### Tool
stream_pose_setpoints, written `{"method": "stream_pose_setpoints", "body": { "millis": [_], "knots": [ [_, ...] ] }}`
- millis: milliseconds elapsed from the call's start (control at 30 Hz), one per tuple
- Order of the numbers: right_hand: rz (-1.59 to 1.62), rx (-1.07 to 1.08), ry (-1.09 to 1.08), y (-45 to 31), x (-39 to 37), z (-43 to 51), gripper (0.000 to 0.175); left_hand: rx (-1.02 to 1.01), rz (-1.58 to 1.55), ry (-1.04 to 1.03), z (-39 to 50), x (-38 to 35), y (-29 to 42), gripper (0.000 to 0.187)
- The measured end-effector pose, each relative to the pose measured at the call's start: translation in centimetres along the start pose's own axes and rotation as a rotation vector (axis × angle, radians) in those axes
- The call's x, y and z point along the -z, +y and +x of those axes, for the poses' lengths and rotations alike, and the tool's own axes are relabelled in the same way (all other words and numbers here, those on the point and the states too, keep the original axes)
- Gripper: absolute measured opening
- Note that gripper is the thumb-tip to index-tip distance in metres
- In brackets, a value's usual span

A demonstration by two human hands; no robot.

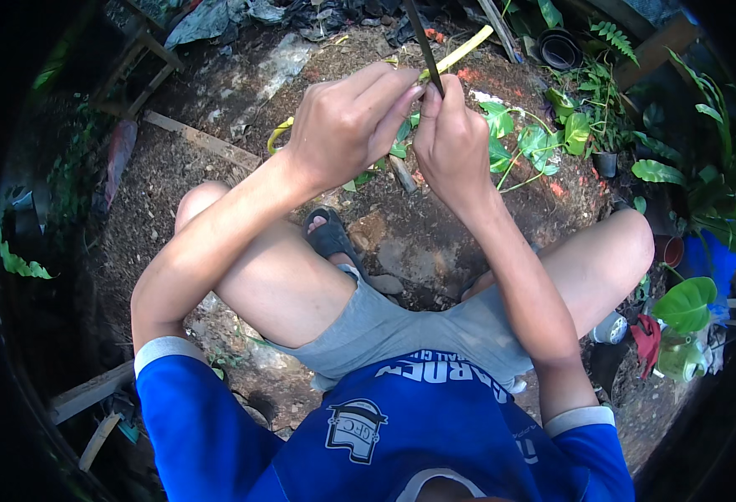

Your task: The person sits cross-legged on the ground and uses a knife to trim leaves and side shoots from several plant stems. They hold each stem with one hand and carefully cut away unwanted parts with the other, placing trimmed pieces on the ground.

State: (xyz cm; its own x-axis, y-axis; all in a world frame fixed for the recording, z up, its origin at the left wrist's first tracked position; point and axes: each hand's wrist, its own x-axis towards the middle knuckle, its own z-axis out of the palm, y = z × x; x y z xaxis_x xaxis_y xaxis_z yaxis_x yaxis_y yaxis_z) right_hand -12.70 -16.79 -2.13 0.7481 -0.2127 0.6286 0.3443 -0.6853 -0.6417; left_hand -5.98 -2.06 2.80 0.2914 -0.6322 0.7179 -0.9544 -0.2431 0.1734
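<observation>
At the top centre my two hands meet, fingertips close together. My left hand (pixel 346 122) pinches a yellow-green plant stalk (pixel 465 50), whose pale end sticks out to the upper right beyond the fingers. Closed around the lower end of a long, thin dark strip (pixel 423 37), perhaps a blade, is my right hand (pixel 452 135); the strip points up out of the picture and crosses the stalk. Its material is unclear, and the fingers hide where the two touch. Leafy vine cuttings (pixel 534 144) lie on the soil just right of my right hand.
A wooden slat (pixel 201 141) and a curved yellow stalk piece (pixel 278 133) lie left of the hands. Black plastic pots (pixel 559 50) and ferns stand at the upper right. A green plastic bottle (pixel 681 361) and a red cloth (pixel 647 344) are beyond the right knee.
</observation>
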Motion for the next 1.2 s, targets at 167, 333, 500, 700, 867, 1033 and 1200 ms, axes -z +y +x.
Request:
{"method": "stream_pose_setpoints", "body": {
  "millis": [167,333,500,700,867,1033,1200],
  "knots": [
    [-0.030,0.004,-0.086,-0.2,1.0,0.6,0.012,-0.064,0.049,-0.043,0.1,0.1,-0.7,0.018],
    [0.031,-0.054,-0.271,0.1,2.7,1.0,0.018,-0.212,0.214,-0.129,0.3,0.5,-1.7,0.023],
    [0.156,-0.128,-0.315,0.7,2.8,1.3,0.023,-0.327,0.259,-0.160,0.6,0.5,-2.7,0.028],
    [0.444,-0.440,-0.171,0.5,3.4,1.6,0.034,0.015,0.002,-0.127,1.2,0.3,-2.5,0.014],
    [1.027,-0.696,-0.152,0.1,3.5,1.6,0.034,0.308,-0.257,-0.166,0.9,0.1,-1.0,0.018],
    [1.382,-0.783,-0.233,1.0,4.1,2.0,0.028,0.457,-0.517,-0.239,0.5,-0.3,-0.2,0.020],
    [1.558,-0.808,-0.339,1.2,4.7,2.3,0.021,0.482,-0.686,-0.283,0.8,0.5,-0.4,0.020]
  ]
}}
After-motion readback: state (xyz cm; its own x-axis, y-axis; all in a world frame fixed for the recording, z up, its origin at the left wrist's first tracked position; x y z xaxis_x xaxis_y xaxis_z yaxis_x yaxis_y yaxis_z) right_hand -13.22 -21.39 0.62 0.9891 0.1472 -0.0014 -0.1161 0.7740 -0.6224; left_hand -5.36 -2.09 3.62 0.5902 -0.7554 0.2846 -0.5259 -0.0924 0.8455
